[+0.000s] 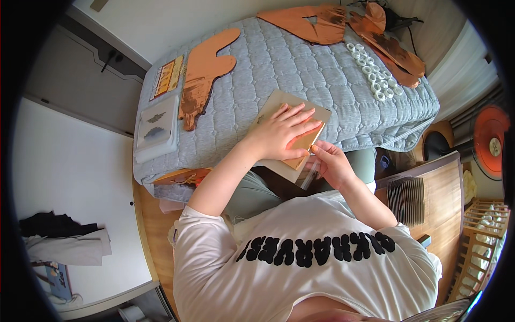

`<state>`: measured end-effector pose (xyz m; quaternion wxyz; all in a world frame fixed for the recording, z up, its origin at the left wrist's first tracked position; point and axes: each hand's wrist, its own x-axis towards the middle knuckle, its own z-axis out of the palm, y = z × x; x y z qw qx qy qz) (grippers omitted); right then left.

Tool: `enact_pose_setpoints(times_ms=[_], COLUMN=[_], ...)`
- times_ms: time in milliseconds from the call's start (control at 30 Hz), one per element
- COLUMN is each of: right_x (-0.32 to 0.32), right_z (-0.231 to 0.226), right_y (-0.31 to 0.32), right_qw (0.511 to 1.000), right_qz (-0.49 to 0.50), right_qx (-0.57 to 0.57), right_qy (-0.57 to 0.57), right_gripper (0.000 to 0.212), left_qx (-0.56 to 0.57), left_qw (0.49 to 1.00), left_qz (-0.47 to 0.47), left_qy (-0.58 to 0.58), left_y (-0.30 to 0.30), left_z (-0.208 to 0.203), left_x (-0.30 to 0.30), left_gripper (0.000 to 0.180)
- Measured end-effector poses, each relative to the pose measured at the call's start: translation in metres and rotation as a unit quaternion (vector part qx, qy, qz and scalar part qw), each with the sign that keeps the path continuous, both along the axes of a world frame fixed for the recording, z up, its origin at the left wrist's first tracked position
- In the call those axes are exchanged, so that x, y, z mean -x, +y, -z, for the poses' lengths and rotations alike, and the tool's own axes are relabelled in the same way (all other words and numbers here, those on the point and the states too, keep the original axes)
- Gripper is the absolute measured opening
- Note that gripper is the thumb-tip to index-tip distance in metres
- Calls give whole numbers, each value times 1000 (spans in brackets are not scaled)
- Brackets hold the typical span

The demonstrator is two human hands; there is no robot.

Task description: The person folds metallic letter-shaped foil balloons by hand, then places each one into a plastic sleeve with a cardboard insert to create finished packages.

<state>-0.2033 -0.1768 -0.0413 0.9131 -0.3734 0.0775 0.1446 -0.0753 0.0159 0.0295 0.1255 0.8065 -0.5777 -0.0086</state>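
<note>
A grey-beige rectangular board (275,101) rests at the near edge of the bed, over my lap. On it lies a smaller, shiny copper-coloured panel (303,142) with a pale gold edge. My left hand (282,132) lies flat across the panel, fingers spread, covering much of it. At the right edge, my right hand (333,165) is closed, its thumb tip against the panel's edge and its other fingers lower, partly hidden by the board. A clear strip (307,181) shows beside those fingers along the board's near right side.
Copper-coloured shaped sheets (209,67) lie on the grey quilted mattress (257,64). White rings (378,80) are grouped at its right, and a white translucent case (156,129) sits at its left. Thin dark plates (406,200) stand on a low wooden surface at my right.
</note>
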Motion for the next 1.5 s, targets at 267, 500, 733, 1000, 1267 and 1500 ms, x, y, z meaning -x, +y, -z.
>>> enact_pose_setpoints(times_ms=[267,500,733,1000,1267,1500], right_x=[-4,-4,-11,-37,-42,-45], right_z=[-6,16,-18,-29,-35,-30], right_y=[-3,0,-12,-30,-35,-43], right_qw=[999,952,605,505,537,531], right_qz=[31,182,301,192,176,150], right_qx=[1,223,660,742,719,722], right_qy=[-19,-102,-327,-397,-404,-416], right_gripper=[22,24,33,31,35,35], left_qx=[-15,-8,5,37,12,-2], left_qw=[999,998,996,999,1000,997], left_qz=[32,14,-45,-2,-9,-16], left_qy=[10,-62,-77,13,-26,-71], left_y=[-11,-20,-27,-25,-27,-30], left_z=[0,10,9,5,8,14], left_x=[-17,-25,-58,-79,-76,-76], left_gripper=[80,75,74,86,86,74])
